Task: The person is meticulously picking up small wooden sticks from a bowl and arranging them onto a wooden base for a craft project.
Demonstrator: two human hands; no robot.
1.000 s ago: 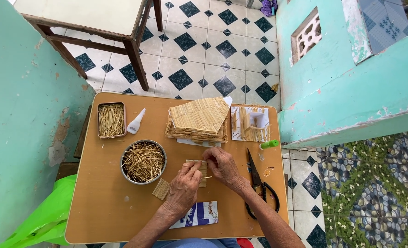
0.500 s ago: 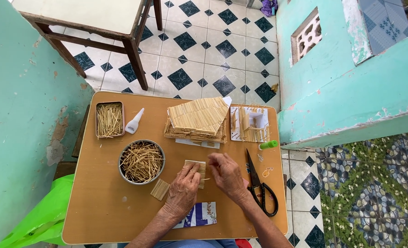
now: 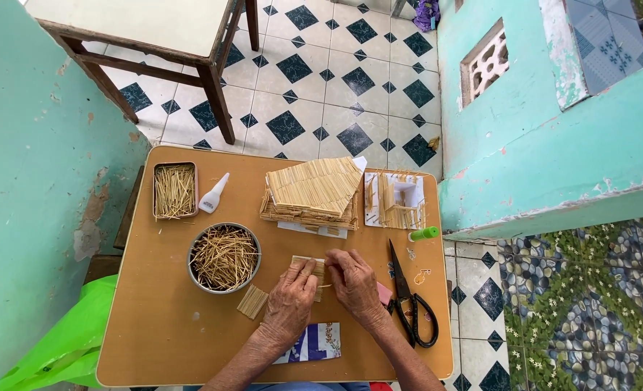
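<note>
- Head view looks straight down on a brown worktop [image 3: 155, 340] where both hands meet over a small panel of glued sticks [image 3: 312, 268]
- left hand [image 3: 291, 304] lies on the near-left part of the panel, its fingers [image 3: 305, 274] curled and pressing down on it, so they are closed on the panel
- right hand [image 3: 356, 284] touches the panel's right edge, fingers [image 3: 333, 268] bent and pinched against it; a thin stick seems to sit between the fingertips, too small to be sure
- the panel lies flat on the worktop, directly under the fingertips of both hands
- just left of the left fingers stands a round metal bowl [image 3: 223, 258] heaped with loose sticks
- a smaller stick panel [image 3: 252, 302] lies flat beside the left hand, between it and the bowl's near edge
- beyond the fingers sits a stick-built roof model [image 3: 314, 192]; to its right, a half-built stick frame on white paper [image 3: 395, 200]
- far beyond and left of the fingers: a rectangular tin of sticks [image 3: 174, 190] and a white glue bottle [image 3: 213, 194] just beside it
- right of the right hand lie black scissors [image 3: 412, 304], blades closed, and farther off a green cap [image 3: 425, 234]
- a printed card [image 3: 314, 342] lies between the two wrists
</note>
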